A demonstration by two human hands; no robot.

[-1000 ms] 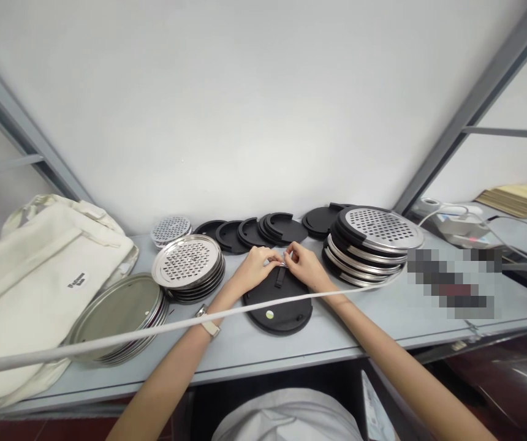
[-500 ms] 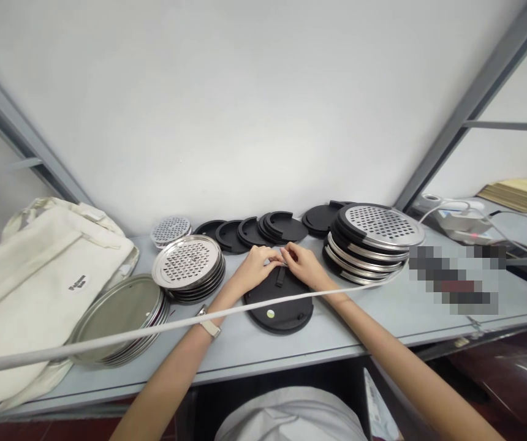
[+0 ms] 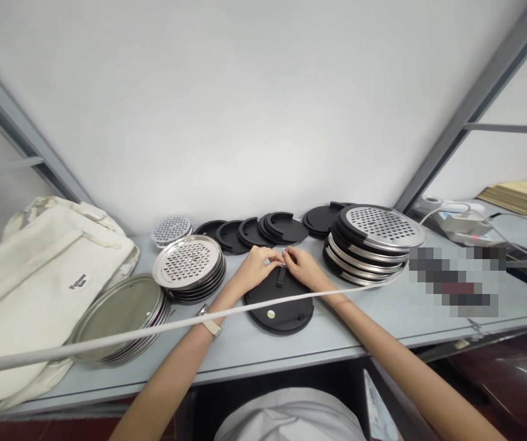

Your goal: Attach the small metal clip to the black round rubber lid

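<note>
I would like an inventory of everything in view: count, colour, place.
Disc: one, black, below hands
Strip: one, black, on disc
Perforated stacks: three, silver-topped, left and right
Solid stack: one, olive, left
Rimmed discs: several, black, along wall
Bag: one, cream, far left
Cord: one, whitish, across foreground
Table: one, grey-blue, beneath stacks
Wall: one, white, behind
Posts: two, grey, both sides
Flat stack: one, yellowish, far right
Devices: several, whitish, right
Watch: one, light-banded, left wrist
Clothing: one, grey, bottom
Left hand: one, bare, at strip
Right hand: one, bare, at strip
</note>
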